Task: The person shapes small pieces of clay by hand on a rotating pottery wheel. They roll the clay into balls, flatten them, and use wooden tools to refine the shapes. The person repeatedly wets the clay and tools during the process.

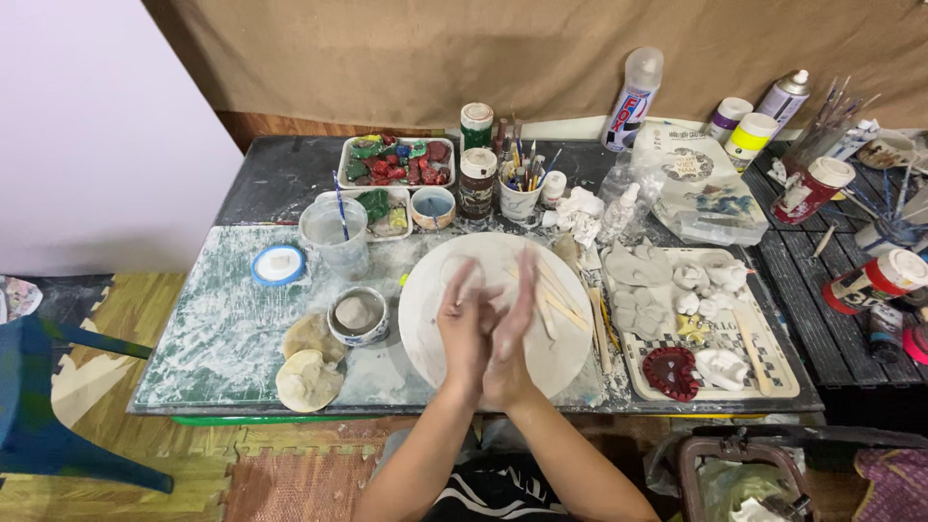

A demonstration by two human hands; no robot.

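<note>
My left hand (462, 327) and my right hand (512, 329) are pressed palm to palm over a round white board (493, 253) on the table. Both are dusted with pale clay, and anything between the palms is hidden. Several wooden sticks (563, 300) lie on the board's right side. A small bowl of grey clay slip (358, 314) stands just left of the board.
A checked tray (771, 365) with pale clay shapes and a red piece (672, 372) sits right. Behind are a cup of brushes (519, 198), paint jars (477, 179), a water cup (335, 235), a tray of painted pieces (396, 159). Two sponges (309, 379) lie front left. A blue chair (39, 406) stands left.
</note>
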